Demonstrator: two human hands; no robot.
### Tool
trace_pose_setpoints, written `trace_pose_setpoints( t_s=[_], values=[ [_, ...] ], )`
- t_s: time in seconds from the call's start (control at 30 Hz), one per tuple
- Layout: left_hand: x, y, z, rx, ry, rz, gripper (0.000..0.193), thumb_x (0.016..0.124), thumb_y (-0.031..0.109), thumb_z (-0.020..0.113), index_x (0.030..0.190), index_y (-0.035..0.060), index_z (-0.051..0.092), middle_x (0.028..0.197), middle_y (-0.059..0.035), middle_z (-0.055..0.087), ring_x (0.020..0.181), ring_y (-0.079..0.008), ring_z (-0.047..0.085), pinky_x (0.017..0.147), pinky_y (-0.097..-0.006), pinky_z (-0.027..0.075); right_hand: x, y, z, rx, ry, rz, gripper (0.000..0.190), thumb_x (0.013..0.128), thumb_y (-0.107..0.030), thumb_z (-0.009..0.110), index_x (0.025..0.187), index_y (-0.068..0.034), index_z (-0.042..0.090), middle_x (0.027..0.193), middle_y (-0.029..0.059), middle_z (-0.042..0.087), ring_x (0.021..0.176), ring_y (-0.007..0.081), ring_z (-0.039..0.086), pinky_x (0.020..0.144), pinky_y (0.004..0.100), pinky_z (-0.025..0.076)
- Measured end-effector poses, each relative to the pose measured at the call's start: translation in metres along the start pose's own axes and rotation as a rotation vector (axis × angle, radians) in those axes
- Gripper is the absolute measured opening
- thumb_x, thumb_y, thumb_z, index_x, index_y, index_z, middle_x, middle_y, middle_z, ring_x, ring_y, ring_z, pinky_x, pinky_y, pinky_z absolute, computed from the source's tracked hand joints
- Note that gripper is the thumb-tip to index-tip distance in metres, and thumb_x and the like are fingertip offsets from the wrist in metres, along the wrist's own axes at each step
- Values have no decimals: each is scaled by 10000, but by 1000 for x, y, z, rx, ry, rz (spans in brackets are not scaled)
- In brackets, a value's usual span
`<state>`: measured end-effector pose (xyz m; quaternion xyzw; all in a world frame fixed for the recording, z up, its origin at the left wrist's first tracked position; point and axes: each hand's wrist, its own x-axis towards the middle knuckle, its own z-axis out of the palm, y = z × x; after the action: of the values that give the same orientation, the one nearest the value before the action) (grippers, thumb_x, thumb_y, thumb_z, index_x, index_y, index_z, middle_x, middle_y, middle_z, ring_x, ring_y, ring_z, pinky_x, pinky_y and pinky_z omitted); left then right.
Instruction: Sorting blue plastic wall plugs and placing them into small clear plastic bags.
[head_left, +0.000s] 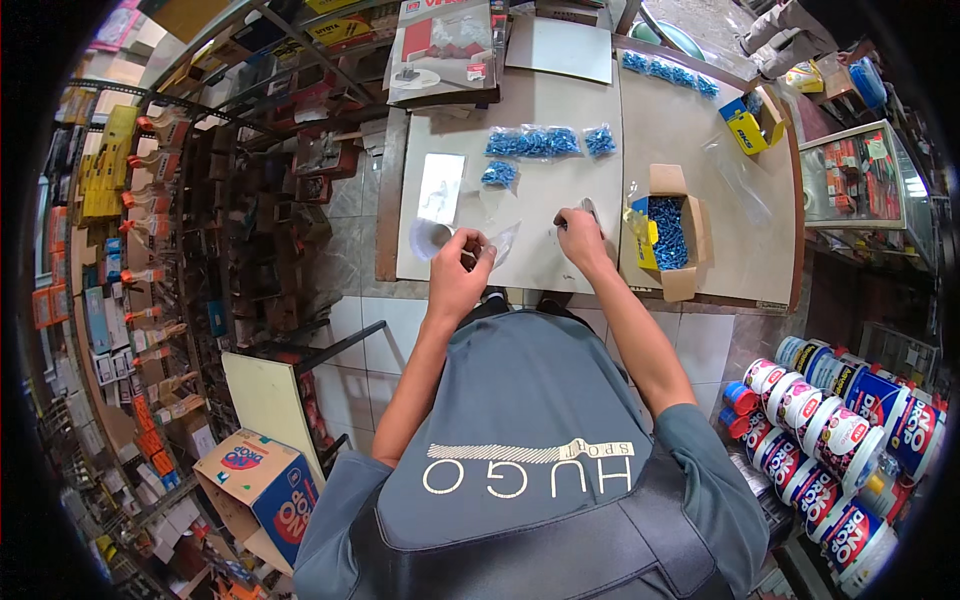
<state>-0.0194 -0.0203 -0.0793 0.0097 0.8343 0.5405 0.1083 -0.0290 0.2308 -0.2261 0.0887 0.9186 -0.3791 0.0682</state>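
At the table's near edge, my left hand pinches a small clear plastic bag between thumb and fingers. A roll of clear plastic stands just left of that hand, and a shiny sheet lies beyond it. My right hand is low over the tabletop with its fingers curled. Beside it lies a small grey metal object, partly hidden by the hand; whether the fingers grip it is unclear. To the right, an open carton holds many loose blue screws or wall plugs.
Filled bags of blue pieces lie across the table, with more bags at the far right. A second yellow-blue box stands there. Stacked boxes occupy the back. Paint tubs and a carton flank me.
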Motion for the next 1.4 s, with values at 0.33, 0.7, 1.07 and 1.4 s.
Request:
trace_pose_setpoints(
  t_s=[0.33, 0.7, 1.07, 1.4],
  values=[
    [-7, -7, -5, -9, -28, -22, 154, 918, 97, 726, 986, -8, 635, 807, -63, 677, 650, -111, 609, 621, -289, 500, -7, -14, 0, -105, 19, -141, 253, 865, -70, 688, 1112, -16, 704, 1158, 211, 651, 1062, 416, 659, 935, 494, 539],
    [-9, -19, -1, -36, -39, -7, 149, 922, 92, 723, 987, -8, 635, 780, -57, 658, 636, -104, 596, 608, -283, 482, -51, 40, -122, -94, 696, 0, 345, 898, -56, 627, 1234, 13, 655, 1173, 236, 675, 1121, 421, 645, 978, 480, 526],
    [-8, -12, 8, 4, -107, 0, 175, 916, 121, 747, 999, -4, 656, 824, -36, 683, 678, -75, 593, 635, -257, 489, -72, 77, -130, -188, 384, 144, 348, 879, -27, 709, 1222, 11, 666, 1173, 245, 694, 1088, 423, 664, 944, 468, 535],
    [-8, -8, 10, 17, -116, 8, 172, 917, 121, 743, 992, -4, 652, 802, -34, 672, 683, -82, 596, 636, -264, 487, -70, 94, -132, 21, 366, 337, 317, 872, 5, 671, 1188, -14, 685, 1049, 205, 725, 977, 370, 698, 877, 433, 554]
  ],
)
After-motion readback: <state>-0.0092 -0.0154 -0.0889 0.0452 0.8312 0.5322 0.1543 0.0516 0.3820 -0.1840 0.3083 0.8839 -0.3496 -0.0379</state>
